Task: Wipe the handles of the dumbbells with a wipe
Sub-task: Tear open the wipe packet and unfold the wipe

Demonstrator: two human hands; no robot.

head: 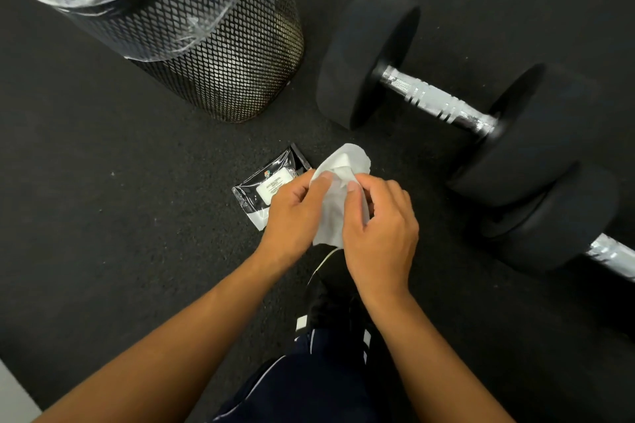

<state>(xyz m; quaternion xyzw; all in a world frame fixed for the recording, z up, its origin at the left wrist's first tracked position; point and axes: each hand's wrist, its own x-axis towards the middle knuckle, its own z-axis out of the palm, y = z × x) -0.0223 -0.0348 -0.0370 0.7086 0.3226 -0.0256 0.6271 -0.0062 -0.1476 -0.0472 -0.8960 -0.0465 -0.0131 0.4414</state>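
Note:
A white wipe (338, 182) hangs between both hands above the dark floor. My left hand (292, 213) pinches its left edge and my right hand (381, 227) pinches its right side, thumbs on top. A black dumbbell lies to the upper right, its chrome handle (439, 99) bare between two round weights. A second dumbbell lies at the right edge; only one weight and a stub of its chrome handle (615, 256) show. Both handles are well clear of my hands.
A pack of wipes (266, 187) lies on the floor just left of my hands, partly under my left hand. A black mesh bin (220, 45) with a clear liner stands at the upper left. My shoe and leg (330, 319) are below the hands.

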